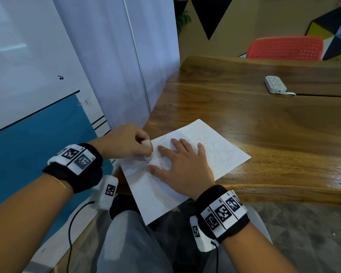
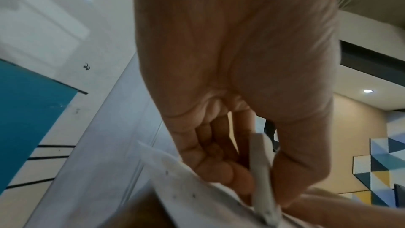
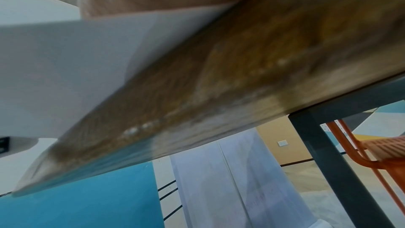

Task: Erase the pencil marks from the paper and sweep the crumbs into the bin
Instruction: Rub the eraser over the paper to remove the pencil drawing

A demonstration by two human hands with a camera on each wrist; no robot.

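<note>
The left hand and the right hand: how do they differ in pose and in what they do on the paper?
The left hand has curled fingers that pinch a white eraser at the paper's left edge; the right hand lies flat, fingers spread, and holds nothing. The left hand works at the margin; the right hand presses the middle of the sheet. Both touch the same paper, and both wear marker wristbands.

A wooden table bears scribbled paper and a power strip.
</note>
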